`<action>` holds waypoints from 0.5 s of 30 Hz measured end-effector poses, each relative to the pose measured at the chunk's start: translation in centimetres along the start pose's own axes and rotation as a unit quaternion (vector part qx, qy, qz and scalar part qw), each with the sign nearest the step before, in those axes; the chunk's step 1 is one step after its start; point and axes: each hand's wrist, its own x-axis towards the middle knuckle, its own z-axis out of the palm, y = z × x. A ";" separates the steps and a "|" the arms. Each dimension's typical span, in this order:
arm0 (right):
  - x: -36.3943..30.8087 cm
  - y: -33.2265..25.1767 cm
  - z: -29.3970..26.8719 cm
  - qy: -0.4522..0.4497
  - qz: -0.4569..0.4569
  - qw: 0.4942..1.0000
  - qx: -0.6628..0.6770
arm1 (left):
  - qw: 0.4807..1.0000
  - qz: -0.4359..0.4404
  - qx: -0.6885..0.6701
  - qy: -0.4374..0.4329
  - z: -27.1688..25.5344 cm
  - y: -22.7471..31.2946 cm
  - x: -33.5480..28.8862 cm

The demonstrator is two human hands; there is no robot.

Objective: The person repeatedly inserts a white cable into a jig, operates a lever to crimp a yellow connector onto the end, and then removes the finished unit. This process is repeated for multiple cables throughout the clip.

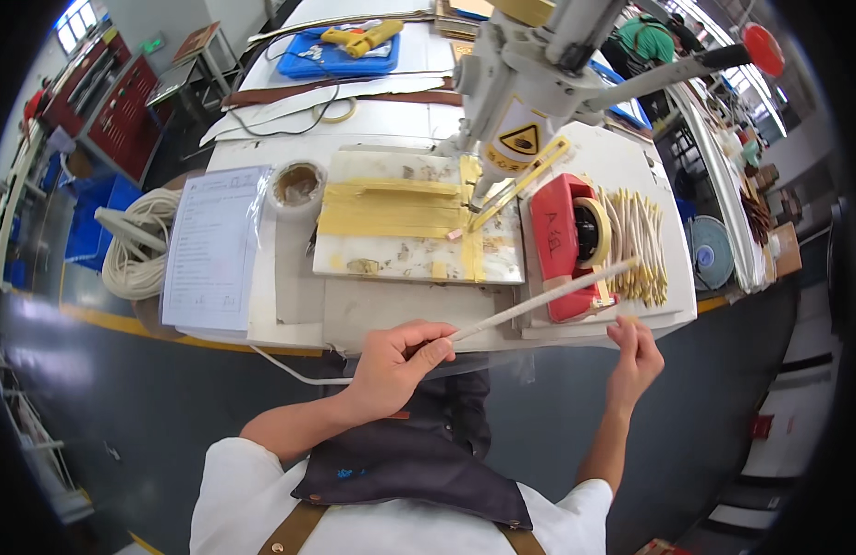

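My left hand (396,363) is closed on a white cord (529,305) above the table's front edge. The cord's free part slants up to the right, passing in front of a red tape dispenser (550,227), and has a yellowish end. Behind the hand the cord trails left toward a coil of white cord (139,248). My right hand (635,363) is raised off the table's front right, fingers bent together; what they hold, if anything, is too small to make out. A bundle of cut cords (636,245) with yellow ends lies beside the dispenser.
A lever press (539,83) with a red knob (763,49) stands over a white board (414,264) patched with yellow tape. Left are a tape roll (296,188) and a printed sheet (215,245). A yellow glue gun (363,39) rests on a blue tray (340,57). A person (642,46) works far right.
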 end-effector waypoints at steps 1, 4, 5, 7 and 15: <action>-0.8 -1.1 0.3 0.036 -0.037 0.998 0.028 | 1.000 0.008 0.005 0.000 0.1 0.1 -0.1; -3.5 -6.4 3.4 -0.180 -0.086 0.977 0.076 | 0.999 0.037 0.032 -0.019 0.8 0.2 -0.3; -3.8 -7.4 5.0 -0.250 -0.113 0.959 0.063 | 0.997 0.054 0.040 -0.028 1.2 0.0 -0.2; -4.2 -8.5 7.4 -0.315 -0.162 0.935 0.034 | 0.995 0.075 0.059 -0.037 1.5 0.0 -0.2; -4.9 -8.3 9.4 -0.298 -0.121 0.946 0.046 | 0.980 0.145 0.135 -0.028 1.5 0.0 -0.9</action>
